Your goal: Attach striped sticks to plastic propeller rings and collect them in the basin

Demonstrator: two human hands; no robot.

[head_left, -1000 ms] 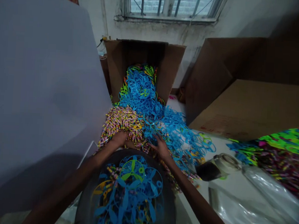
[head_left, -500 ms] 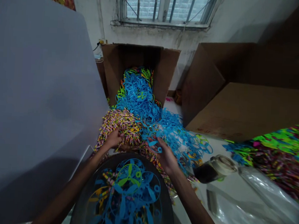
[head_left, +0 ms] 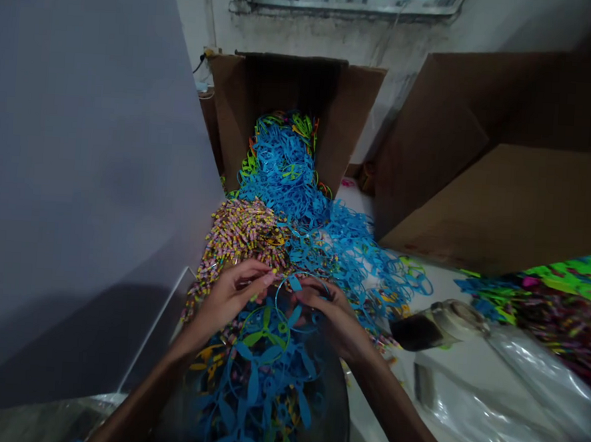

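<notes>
Over a dark basin, perhaps so anything dropped lands inside, the grip of the left hand pinches a striped stick and the right hand closes on a blue propeller, just beside it. Beyond, loose piles seem placed within reach; the cardboard box shows no legible writing.

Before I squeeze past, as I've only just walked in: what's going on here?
The person's left hand pinches a small yellow-tipped piece; the right hand holds a blue ringed propeller. Below is a dark container with more propellers. Beyond lie pink-and-yellow pieces and an open box spilling blue propellers.
</notes>
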